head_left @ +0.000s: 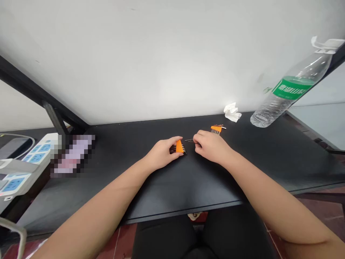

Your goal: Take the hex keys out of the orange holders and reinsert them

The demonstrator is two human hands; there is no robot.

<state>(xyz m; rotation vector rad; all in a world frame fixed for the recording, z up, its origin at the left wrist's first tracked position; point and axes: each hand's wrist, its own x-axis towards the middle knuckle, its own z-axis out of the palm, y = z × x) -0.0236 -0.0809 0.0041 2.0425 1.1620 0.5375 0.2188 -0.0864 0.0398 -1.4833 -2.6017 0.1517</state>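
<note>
My left hand is closed around an orange hex key holder, thumb and fingers at its two ends. Several dark rods that look like hex keys stick out of the holder's right side. Just to the right, my right hand pinches a thin dark metal rod, like a hex key, pointing left towards the holder. Fingers cover the rod's other end, and I cannot tell whether more than one is held. Behind my right hand lies a second orange holder with several dark rods in it.
The black table meets a pale wall. A crumpled white tissue and a large clear bottle with a green label stand at the back right. At left are a blurred-out item and a white power strip with cables.
</note>
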